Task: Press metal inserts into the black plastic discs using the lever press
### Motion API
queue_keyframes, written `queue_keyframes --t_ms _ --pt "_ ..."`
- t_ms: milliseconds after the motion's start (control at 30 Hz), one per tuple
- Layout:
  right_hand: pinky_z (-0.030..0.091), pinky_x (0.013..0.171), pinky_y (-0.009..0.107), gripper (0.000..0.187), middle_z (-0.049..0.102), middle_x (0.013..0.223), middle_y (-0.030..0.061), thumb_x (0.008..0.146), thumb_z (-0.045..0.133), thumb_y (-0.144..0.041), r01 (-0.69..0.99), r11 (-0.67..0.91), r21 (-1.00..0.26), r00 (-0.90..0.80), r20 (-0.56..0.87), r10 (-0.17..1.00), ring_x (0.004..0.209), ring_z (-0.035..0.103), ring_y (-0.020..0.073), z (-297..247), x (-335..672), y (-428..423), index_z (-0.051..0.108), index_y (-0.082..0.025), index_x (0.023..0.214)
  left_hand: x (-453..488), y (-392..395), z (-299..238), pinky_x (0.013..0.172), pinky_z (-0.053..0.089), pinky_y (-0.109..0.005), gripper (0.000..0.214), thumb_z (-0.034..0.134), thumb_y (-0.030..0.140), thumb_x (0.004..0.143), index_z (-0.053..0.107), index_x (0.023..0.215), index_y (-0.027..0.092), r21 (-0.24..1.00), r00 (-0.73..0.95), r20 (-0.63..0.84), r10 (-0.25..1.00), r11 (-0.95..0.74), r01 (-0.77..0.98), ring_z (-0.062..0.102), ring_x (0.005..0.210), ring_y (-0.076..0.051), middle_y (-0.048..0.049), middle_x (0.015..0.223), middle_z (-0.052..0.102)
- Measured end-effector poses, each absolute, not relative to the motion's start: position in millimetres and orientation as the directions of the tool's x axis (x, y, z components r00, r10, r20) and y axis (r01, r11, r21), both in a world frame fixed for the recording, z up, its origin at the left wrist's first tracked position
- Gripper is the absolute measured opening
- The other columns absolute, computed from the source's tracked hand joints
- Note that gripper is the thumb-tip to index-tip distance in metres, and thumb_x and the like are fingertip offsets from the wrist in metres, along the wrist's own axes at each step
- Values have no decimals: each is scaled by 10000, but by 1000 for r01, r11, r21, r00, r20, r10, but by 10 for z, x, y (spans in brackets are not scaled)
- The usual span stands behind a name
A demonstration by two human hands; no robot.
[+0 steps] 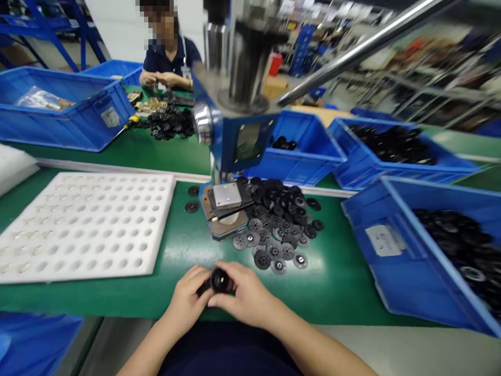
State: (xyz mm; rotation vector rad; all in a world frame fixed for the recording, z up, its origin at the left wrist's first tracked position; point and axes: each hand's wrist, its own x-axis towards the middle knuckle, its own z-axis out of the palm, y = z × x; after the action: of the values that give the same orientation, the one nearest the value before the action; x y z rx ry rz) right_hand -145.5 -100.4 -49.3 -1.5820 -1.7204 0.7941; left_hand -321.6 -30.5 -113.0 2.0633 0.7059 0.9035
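My left hand (187,296) and my right hand (250,296) meet at the table's front edge. Between them is a glossy black round part (219,280), pinched by my right fingers and thumb. A darker black piece (203,288) sits in my left fingers; whether the two pieces are joined I cannot tell. Just beyond stands a blue bench press (242,141) with a metal block (227,195) on its base. Many black slotted discs (274,219) lie heaped right of the base, and a couple of discs (191,207) lie on its left.
A white foam tray (117,224) with rows of round holes, some holding small pale pieces, lies on the left. Blue bins (391,282) with black parts line the right. Across the table a person (168,62) handles small parts near a black pile (168,122) and a screwdriver (131,121).
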Motion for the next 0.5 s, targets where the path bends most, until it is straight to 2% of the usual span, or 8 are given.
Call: queue_keyframes --t_ms 67,200,300,367,433,500 --pt "546 861 333 492 714 1028 74 774 760 -350 658 105 -746 -86 64 994 919 668 205 -438 -1447 -971 633 -212 1228 -3192 -294 -1215 816 558 -379 189 602 351 921 701 992 207 786 598 398 696 -595 170 666 840 -232 -87 900 723" --pt "558 803 330 293 736 889 48 703 746 -298 722 128 -680 -131 47 990 848 679 224 -56 -1233 -856 724 -225 986 -3136 -205 -1319 693 586 -313 231 700 378 859 708 1026 219 738 573 467 674 -654 168 680 756 -215 -61 821 719" --pt "566 719 326 201 732 775 23 641 737 -275 660 64 -748 35 116 993 727 671 216 344 -856 -690 741 -233 838 -3091 -128 -1362 594 571 -237 242 730 365 844 715 1045 231 702 569 524 633 -700 132 674 671 -176 -39 779 728" --pt "537 588 309 164 683 655 15 668 723 -328 603 36 -797 208 201 957 579 618 185 591 -536 -483 730 -221 792 -3050 -96 -1402 565 557 -210 213 712 360 860 717 1032 235 698 554 545 629 -707 116 665 640 -156 -33 773 733" --pt "486 483 299 263 617 579 18 727 689 -451 583 49 -811 320 284 904 483 560 163 816 -215 -206 707 -203 814 -3001 -79 -1458 546 542 -200 202 688 379 875 719 1008 230 712 515 552 656 -692 119 654 624 -149 -33 755 726" --pt "493 470 309 431 594 583 30 773 614 -598 575 88 -813 379 361 852 478 565 168 1017 50 79 664 -186 889 -2956 -64 -1523 544 534 -197 207 674 398 883 719 991 227 728 490 541 683 -673 134 649 619 -146 -34 746 718"
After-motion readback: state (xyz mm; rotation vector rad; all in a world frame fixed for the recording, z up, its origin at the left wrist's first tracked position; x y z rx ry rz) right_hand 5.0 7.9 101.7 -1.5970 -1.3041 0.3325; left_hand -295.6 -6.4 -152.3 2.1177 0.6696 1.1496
